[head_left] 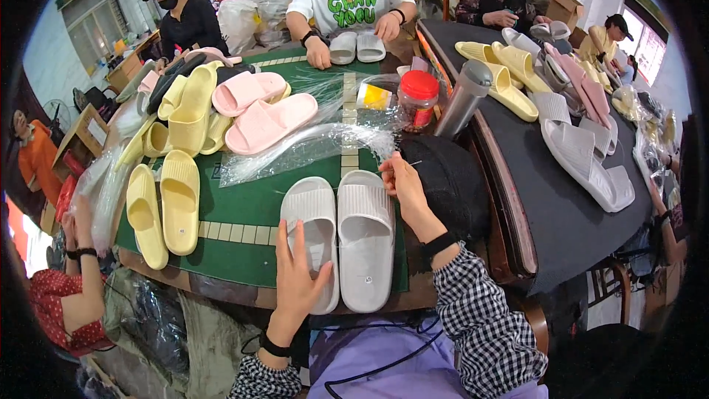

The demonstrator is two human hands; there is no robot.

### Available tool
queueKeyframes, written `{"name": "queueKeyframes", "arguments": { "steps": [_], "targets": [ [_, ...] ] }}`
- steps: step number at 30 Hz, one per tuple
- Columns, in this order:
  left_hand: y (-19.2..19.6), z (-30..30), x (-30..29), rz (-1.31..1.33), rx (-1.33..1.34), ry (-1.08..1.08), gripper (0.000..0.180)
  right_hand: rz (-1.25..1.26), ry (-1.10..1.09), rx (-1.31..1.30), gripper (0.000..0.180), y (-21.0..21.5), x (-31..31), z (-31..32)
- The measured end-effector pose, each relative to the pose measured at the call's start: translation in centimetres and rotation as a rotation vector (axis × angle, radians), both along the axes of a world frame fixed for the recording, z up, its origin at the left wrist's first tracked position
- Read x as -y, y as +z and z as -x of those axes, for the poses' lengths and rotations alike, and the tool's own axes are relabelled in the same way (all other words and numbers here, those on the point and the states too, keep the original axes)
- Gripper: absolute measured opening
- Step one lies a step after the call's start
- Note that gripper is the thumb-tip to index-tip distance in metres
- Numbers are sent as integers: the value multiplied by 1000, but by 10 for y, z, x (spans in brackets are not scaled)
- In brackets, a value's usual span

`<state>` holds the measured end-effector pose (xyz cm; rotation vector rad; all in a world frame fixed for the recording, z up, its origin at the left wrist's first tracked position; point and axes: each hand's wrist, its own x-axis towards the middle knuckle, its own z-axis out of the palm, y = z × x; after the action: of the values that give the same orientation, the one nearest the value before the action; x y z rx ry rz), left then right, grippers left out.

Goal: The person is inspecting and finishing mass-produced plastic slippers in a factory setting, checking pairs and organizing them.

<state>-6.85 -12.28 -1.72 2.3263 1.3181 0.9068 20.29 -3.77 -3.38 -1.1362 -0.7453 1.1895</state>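
Note:
A pair of grey slippers lies side by side at the table's near edge, toes pointing away from me. My left hand [298,277] is at the left grey slipper [309,203], fingers spread and touching its side and strap. Beside the toe of the right grey slipper [365,251], my right hand [406,185] is pinched closed. A thin strand shows by its fingertips, too fine to name. Clear plastic bags [310,149] lie just beyond the slippers, their crinkled ends close to my right fingertips.
Yellow slippers [179,203] and pink slippers [271,123] are piled at left on the green table mat [244,266]. A red-lidded jar [418,100] and a steel flask [464,100] stand at right. More slippers cover the dark table [509,155]. Across from me, a person handles grey slippers [357,48].

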Motion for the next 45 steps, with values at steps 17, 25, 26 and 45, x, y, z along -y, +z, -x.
{"name": "queueKeyframes", "arguments": {
  "steps": [17,25,26,45],
  "targets": [
    [-2,-6,6,17,-7,3,89,78,-201,-185,42,-7,-27,4],
    [-3,-11,9,-4,-1,-42,87,-158,-132,49,43,3,-21,4],
    [-1,-10,8,-6,2,-40,87,-140,-134,127,42,7,-13,6],
    [33,-14,-2,-78,352,-167,21,-450,727,220,34,67,72,32]
  ]
}}
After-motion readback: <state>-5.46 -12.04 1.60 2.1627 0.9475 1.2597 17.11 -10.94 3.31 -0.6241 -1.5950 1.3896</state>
